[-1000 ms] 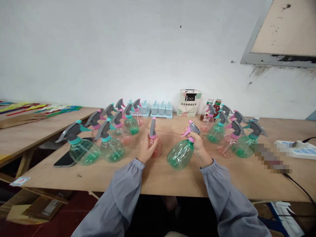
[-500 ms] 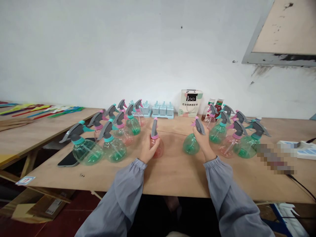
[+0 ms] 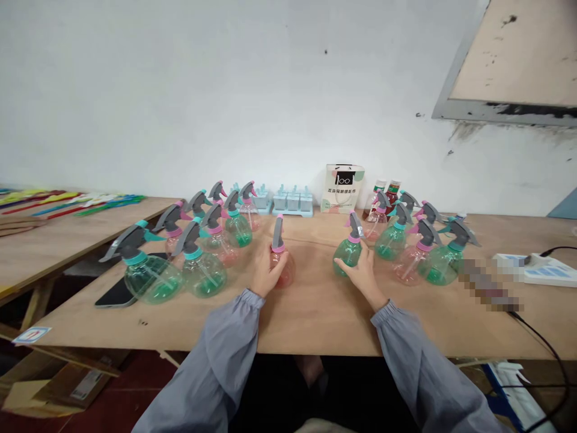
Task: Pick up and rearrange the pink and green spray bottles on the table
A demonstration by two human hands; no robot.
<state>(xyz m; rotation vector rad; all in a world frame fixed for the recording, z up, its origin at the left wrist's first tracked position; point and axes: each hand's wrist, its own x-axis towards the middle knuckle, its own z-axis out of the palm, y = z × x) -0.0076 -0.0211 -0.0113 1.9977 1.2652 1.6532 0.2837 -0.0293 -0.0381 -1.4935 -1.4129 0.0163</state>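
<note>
My left hand (image 3: 267,272) is wrapped round the belly of a pink spray bottle (image 3: 282,260) with a grey trigger and pink collar, standing upright on the plywood table (image 3: 315,313). My right hand (image 3: 360,273) rests just in front of a green spray bottle (image 3: 348,246) with a grey and pink trigger; its fingers are spread and touch the bottle's base. The green bottle stands upright on the table, beside the group on the right.
Several green and pink spray bottles (image 3: 198,240) stand grouped at the left, several more (image 3: 419,243) at the right. A phone (image 3: 115,291) lies near the left edge. Blue ice moulds (image 3: 293,201) and a small carton (image 3: 342,188) line the wall. A power strip (image 3: 534,269) with a cable lies at the right.
My right hand carried the green bottle away from me, set it upright by the right group and opened. My left hand stayed on the pink bottle.
</note>
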